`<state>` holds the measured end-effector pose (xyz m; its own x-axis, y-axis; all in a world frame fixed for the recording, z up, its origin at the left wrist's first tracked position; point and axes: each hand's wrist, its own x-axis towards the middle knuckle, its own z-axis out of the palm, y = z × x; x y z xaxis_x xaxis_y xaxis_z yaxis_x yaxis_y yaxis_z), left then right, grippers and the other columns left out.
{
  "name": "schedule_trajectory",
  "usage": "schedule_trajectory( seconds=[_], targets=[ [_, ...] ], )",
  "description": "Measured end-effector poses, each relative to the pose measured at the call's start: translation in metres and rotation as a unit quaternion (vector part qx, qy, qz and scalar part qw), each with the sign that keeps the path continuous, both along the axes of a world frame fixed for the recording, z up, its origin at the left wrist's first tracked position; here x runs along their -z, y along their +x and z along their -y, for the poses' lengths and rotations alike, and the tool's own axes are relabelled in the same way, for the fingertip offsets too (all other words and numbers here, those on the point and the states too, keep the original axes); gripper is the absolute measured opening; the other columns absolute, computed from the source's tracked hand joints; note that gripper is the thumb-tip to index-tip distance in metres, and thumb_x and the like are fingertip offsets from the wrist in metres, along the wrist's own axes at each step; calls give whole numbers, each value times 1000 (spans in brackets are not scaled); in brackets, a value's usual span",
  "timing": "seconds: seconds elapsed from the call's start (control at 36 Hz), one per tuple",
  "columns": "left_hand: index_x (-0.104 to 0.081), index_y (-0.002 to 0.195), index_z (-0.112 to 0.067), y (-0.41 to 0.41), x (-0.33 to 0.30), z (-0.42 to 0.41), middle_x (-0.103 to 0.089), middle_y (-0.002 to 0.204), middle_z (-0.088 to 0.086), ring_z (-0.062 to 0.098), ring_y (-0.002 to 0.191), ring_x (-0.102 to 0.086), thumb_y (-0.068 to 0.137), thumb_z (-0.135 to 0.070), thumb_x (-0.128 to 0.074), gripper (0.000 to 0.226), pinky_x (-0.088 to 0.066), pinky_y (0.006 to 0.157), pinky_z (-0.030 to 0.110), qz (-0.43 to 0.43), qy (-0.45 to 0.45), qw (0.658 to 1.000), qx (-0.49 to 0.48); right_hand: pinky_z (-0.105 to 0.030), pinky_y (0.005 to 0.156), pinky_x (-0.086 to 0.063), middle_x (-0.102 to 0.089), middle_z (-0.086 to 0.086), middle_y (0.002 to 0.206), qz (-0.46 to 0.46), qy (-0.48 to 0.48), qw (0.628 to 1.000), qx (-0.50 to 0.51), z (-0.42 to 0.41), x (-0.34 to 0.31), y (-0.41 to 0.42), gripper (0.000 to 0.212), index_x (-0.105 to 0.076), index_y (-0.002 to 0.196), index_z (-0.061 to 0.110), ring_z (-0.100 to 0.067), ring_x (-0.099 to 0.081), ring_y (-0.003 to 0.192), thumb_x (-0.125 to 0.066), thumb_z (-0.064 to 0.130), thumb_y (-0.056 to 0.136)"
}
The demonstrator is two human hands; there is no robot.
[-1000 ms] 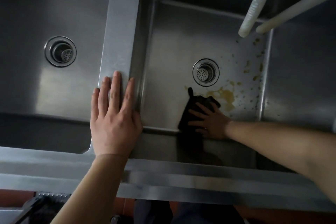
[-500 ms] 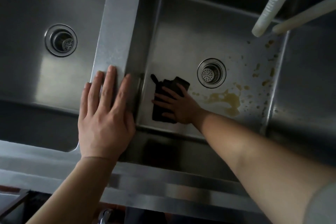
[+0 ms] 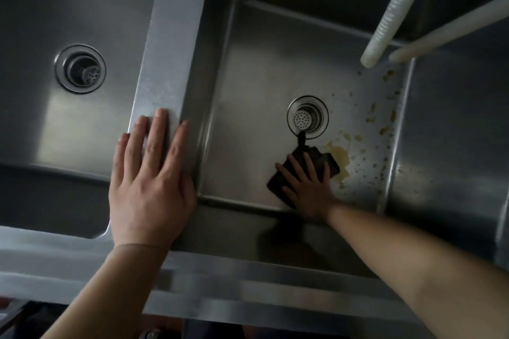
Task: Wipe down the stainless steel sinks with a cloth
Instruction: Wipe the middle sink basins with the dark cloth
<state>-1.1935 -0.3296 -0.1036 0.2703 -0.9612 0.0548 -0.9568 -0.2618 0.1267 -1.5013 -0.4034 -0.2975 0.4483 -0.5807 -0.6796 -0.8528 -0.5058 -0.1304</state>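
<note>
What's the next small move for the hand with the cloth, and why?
Probably slide the right hand, palm flat on the dark cloth, right over the brown stain. The cloth's edge sits at the puddle, and brown spatter continues toward the right wall of the basin. The left hand braces on the divider.

My left hand (image 3: 150,187) lies flat, fingers spread, on the divider (image 3: 176,44) between the sinks; my right hand (image 3: 308,187) presses a black cloth (image 3: 325,162) onto the right sink (image 3: 261,91) floor, between drain (image 3: 307,117) and front wall; brown stains (image 3: 341,157) just beside it.
</note>
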Motion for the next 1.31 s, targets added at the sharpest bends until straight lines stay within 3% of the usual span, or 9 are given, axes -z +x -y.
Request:
schedule_trajectory(
  seconds=[0.19, 0.47, 0.61, 0.69, 0.81, 0.94, 1.06, 1.14, 1.31],
  targets=[
    [-41, 152, -17, -2, -1, 0, -29, 162, 13, 36, 149, -25, 84, -19, -47, 68, -17, 124, 48, -3, -1, 1000, -5, -69, 108, 19, 13, 10, 167, 57, -13, 992, 108, 42, 6, 97, 55, 7, 152, 54, -27, 26, 150, -17, 57, 103],
    [-38, 153, -17, -2, 0, -3, -29, 162, 13, 36, 150, -24, 85, -24, -43, 68, -15, 124, 47, 1, 3, 1000, 0, -72, 112, 6, 3, 1, 168, 60, -31, 952, -297, 54, -20, 92, 62, 3, 153, 53, -34, 11, 153, -33, 54, 102],
    [-34, 155, -20, -1, -5, -4, -26, 163, 11, 35, 151, -20, 87, -26, -40, 69, -16, 123, 49, -26, 27, 999, 11, -67, 114, 6, 7, 5, 168, 53, -9, 995, -87, 55, -72, 46, 70, -7, 154, 49, -26, 14, 153, -47, 48, 97],
    [-41, 152, -17, -4, -16, -2, -29, 161, 14, 38, 149, -24, 86, -21, -44, 66, -17, 121, 50, -62, 41, 997, 4, -60, 117, 8, 10, 7, 168, 82, 5, 995, 62, 62, -117, 1, 83, -6, 154, 50, -22, 14, 153, -59, 40, 92],
    [-57, 137, -10, -20, -39, 20, -46, 149, 21, 44, 135, -40, 86, -17, -47, 52, -35, 110, 62, -104, 52, 990, -85, -57, 119, 5, 9, 9, 167, 95, -55, 985, 130, 74, -173, -59, 77, -9, 155, 48, -20, 14, 153, -55, 45, 94],
    [-41, 151, -24, -77, -31, 24, -16, 164, 16, 37, 151, -7, 83, -21, -60, 70, 1, 120, 50, -108, 166, 980, 17, -60, 118, 4, 4, 8, 168, 104, -161, 971, 141, 105, -229, -119, 67, -22, 154, 42, -19, 11, 154, -53, 41, 95],
    [-53, 141, -28, -127, 26, 41, -49, 147, 9, 30, 128, -51, 93, -13, -54, 50, -43, 107, 39, -242, 371, 896, 18, -60, 119, 0, -5, 2, 168, 84, -236, 956, 153, 129, -253, -147, 64, -29, 154, 34, -23, 4, 155, -52, 39, 95],
    [-46, 147, -21, -148, 74, 61, -42, 152, 14, 35, 135, -44, 94, -18, -56, 54, -38, 111, 37, -275, 431, 859, -41, -60, 120, 1, 4, 1, 168, 44, -266, 946, 178, 137, -252, -165, 70, -15, 157, 35, -24, 10, 154, -47, 44, 96],
    [-9, 160, -23, -151, 134, 88, -3, 165, 16, 43, 147, -18, 96, -35, -59, 82, -25, 117, 51, -236, 396, 873, -158, -60, 118, 5, 14, 1, 167, -15, -307, 900, 310, 146, -230, -196, 93, 18, 154, 39, -27, 13, 153, -49, 56, 92]
  ],
)
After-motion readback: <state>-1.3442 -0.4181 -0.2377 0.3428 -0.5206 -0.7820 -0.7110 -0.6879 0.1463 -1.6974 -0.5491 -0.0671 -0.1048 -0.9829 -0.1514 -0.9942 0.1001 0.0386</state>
